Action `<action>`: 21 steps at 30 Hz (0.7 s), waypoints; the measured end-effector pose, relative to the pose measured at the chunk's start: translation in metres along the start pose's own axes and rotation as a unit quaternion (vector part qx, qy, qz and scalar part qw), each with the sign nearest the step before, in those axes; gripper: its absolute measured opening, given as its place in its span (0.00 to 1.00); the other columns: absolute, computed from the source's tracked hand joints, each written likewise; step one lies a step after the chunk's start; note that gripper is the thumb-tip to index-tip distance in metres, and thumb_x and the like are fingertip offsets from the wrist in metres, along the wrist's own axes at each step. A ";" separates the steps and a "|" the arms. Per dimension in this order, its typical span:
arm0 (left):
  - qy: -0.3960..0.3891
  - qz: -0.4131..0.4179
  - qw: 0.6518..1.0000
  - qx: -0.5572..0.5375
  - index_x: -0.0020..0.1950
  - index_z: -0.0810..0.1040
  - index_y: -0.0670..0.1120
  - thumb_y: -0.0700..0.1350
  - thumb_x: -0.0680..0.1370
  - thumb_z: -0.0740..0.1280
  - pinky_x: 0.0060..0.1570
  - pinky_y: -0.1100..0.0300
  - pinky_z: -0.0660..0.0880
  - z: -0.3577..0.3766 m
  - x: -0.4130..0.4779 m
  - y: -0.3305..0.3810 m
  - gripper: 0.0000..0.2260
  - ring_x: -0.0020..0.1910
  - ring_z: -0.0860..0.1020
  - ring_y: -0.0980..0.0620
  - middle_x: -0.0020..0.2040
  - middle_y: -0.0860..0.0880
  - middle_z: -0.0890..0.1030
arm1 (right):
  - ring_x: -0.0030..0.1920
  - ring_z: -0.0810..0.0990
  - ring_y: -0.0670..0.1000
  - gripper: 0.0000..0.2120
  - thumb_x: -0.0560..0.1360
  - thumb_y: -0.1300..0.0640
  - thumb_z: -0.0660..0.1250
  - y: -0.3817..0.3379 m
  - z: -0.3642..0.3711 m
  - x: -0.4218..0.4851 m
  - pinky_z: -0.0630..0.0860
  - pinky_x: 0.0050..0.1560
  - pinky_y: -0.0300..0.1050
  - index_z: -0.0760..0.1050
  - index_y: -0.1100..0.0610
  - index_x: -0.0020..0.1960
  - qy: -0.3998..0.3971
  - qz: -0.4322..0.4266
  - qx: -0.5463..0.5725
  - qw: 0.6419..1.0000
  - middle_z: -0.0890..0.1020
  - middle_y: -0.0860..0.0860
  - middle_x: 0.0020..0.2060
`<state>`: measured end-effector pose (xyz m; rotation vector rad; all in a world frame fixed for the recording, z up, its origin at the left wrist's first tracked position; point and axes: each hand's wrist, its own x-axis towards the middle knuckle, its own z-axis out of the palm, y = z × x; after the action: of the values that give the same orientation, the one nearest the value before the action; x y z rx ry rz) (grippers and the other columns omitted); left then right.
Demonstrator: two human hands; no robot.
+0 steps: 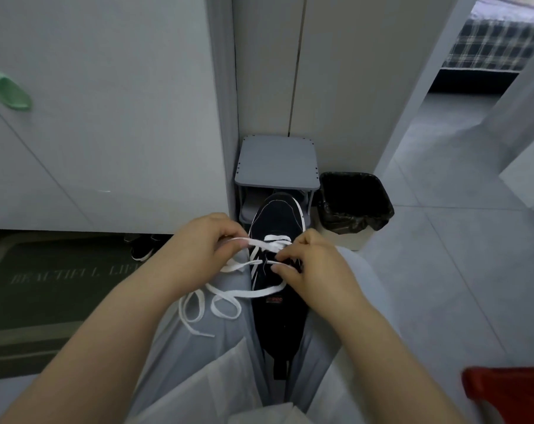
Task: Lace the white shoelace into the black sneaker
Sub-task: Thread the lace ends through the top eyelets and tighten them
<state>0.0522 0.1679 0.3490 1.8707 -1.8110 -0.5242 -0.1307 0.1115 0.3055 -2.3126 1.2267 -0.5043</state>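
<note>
One pale green object (pixel 10 90) sits on the white cabinet front at the upper left of the frame. Below it, at the lower left, a dark green mat (pixel 48 289) with pale lettering lies on the floor, and a pair of dark shoes (pixel 143 247) shows under the cabinet's edge.

Left of centre, the left hand (pixel 206 243) pinches a strand of the white shoelace (pixel 244 292) between thumb and curled fingers. Loose loops of the lace trail down over the grey trouser leg (pixel 198 350).

At the centre, the black sneaker (pixel 278 215) lies wedged between the person's thighs, its toe pointing toward the top of the frame. Lace crosses its lowest eyelets near the toe.

Just right of centre, the right hand (pixel 316 270) rests on the sneaker, its fingertips curled and pinched on the lace at the eyelets.

Above the toe stands a small grey stool (pixel 276 160), and beside it a bin (pixel 356 206) lined with a black bag. A bed (pixel 492 45) with a plaid cover shows through the doorway at the upper right. A red object (pixel 510 390) cuts into the lower right corner.
</note>
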 end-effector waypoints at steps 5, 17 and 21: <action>-0.040 -0.083 0.977 -0.193 0.42 0.82 0.50 0.47 0.77 0.63 0.43 0.74 0.68 -0.006 -0.005 0.003 0.09 0.42 0.76 0.65 0.44 0.52 0.79 | 0.48 0.76 0.39 0.04 0.73 0.58 0.69 0.005 -0.010 -0.005 0.68 0.49 0.27 0.81 0.51 0.40 0.067 0.030 0.205 0.976 0.78 0.41 0.46; 0.032 -0.165 0.923 -0.346 0.44 0.81 0.42 0.45 0.78 0.61 0.35 0.76 0.68 0.004 0.003 -0.001 0.11 0.29 0.71 0.65 0.28 0.56 0.75 | 0.29 0.75 0.45 0.09 0.72 0.57 0.67 0.012 -0.057 -0.032 0.74 0.37 0.34 0.77 0.50 0.34 -0.008 0.051 0.384 0.922 0.77 0.48 0.28; 0.020 -0.123 0.928 -0.351 0.44 0.80 0.41 0.44 0.79 0.60 0.32 0.76 0.68 0.007 0.008 0.011 0.11 0.28 0.69 0.64 0.29 0.54 0.72 | 0.50 0.74 0.44 0.06 0.72 0.49 0.69 0.001 -0.015 -0.010 0.71 0.53 0.38 0.81 0.46 0.49 -0.003 -0.013 0.056 0.998 0.77 0.43 0.46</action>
<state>0.0396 0.1597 0.3498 1.5694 -1.1318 -1.0525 -0.1445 0.1157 0.3165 -2.2372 1.1376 -0.5615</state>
